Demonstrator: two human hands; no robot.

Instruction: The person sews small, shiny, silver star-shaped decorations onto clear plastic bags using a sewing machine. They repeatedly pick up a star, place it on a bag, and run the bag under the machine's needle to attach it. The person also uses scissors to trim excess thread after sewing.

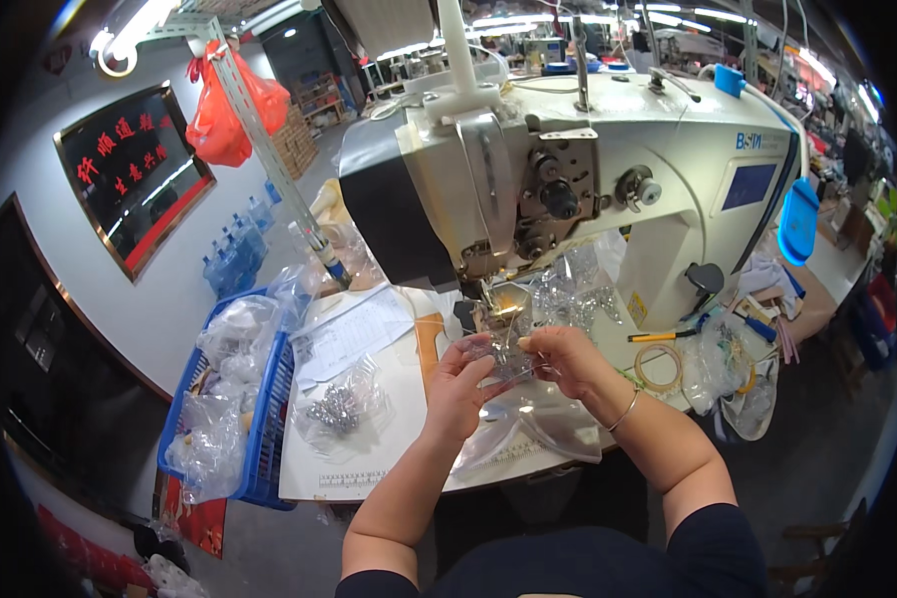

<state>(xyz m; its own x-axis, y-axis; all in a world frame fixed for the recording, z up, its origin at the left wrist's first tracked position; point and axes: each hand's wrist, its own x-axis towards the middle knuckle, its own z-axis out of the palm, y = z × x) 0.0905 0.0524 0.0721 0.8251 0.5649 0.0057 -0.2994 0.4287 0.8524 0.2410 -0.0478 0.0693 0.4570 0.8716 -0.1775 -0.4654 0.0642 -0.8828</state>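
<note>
Both my hands meet just in front of the needle area (503, 304) of a large white sewing machine (658, 130). Thumb and fingers of my left hand (456, 389) pinch the left side of a small clear plastic piece (508, 371). At its right side, my right hand (566, 361), with a bracelet at the wrist, grips the same piece with bent fingers. The exact shape of the piece is hard to make out against the shiny metal behind it. Below the hands, a larger clear plastic sheet (558, 424) lies over the table's front edge.
Left on the white table are a plastic bag of silvery parts (339, 409), a paper sheet (354, 334) and a ruler strip (354, 479). A blue basket (271, 409) of plastic bags stands beside it. To the right lie a yellow-black cutter (663, 336) and a tape ring (636, 367).
</note>
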